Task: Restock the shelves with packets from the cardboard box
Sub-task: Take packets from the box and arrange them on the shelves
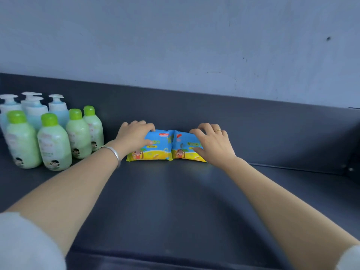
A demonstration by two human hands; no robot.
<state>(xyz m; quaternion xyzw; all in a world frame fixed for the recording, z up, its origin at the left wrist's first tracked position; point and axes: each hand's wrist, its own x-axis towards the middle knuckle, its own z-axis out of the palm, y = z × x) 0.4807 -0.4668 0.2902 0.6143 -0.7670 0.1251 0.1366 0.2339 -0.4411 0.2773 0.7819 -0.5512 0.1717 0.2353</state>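
Surface: dark shelf (pixel 175 201) abutting grey wall (pixel 194 36).
Packets: two; left hand (pixel 134 137) gripping left packet (pixel 156 146), right hand (pixel 212 142) gripping right packet (pixel 184 148).
Bottles: four green-capped bottles (pixel 54 145), four pump bottles (pixel 58 111).

I get soft, even light with a cool bluish cast. The dark shelf (pixel 175 201) carries a faint sheen and only weak shadows. The bottles (pixel 48 137) at left look smeared, and the shelf's back edge bows from the wide lens.

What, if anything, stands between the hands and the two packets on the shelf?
Nothing visible: the left hand holds the left packet, the right hand the right packet. The bottles stand apart, off to the left.
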